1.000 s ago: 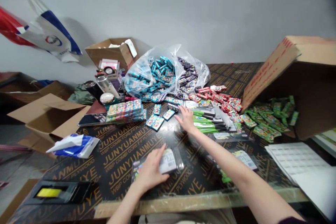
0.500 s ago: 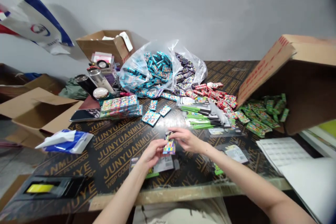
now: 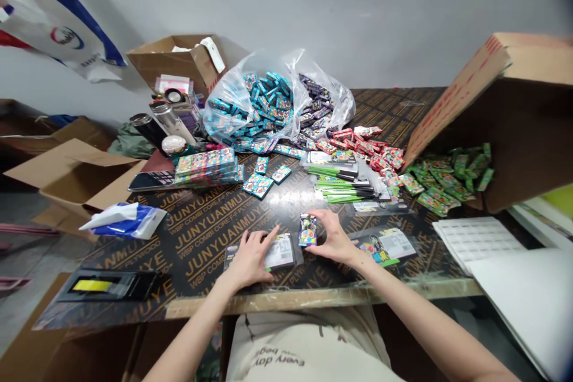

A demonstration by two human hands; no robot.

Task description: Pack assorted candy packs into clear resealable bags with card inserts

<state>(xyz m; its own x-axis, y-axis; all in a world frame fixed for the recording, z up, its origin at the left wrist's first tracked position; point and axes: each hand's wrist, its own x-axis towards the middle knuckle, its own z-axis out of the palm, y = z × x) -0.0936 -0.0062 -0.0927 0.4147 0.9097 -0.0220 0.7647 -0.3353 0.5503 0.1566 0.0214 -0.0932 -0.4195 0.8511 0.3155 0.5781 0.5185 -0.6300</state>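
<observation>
Between the thumb and fingers of my right hand [image 3: 335,241] is a small dark purple box [image 3: 307,231] with a colourful printed front, held upright near the table's front. My left hand [image 3: 251,258] has its fingers spread over a clear flat packet [image 3: 283,252] with a white label, covering part of it. To the right, partly behind my right wrist, lies a similar packet [image 3: 396,245]. Beyond my hands are a few loose blue boxes [image 3: 258,185] and a pile of green-edged packets [image 3: 342,182].
Clear bags hold blue boxes [image 3: 268,107] and purple boxes [image 3: 316,104] at the back. Red boxes [image 3: 373,152] and green boxes [image 3: 441,185] lie near a tipped carton [image 3: 456,101]. Left are stacked wrapped boxes [image 3: 206,167], bottles [image 3: 172,122] and a tissue pack [image 3: 128,221].
My left hand has let go of the small box and moved down-left onto the packet, its fingers spreading. My right hand has shifted slightly right, keeping the box.
</observation>
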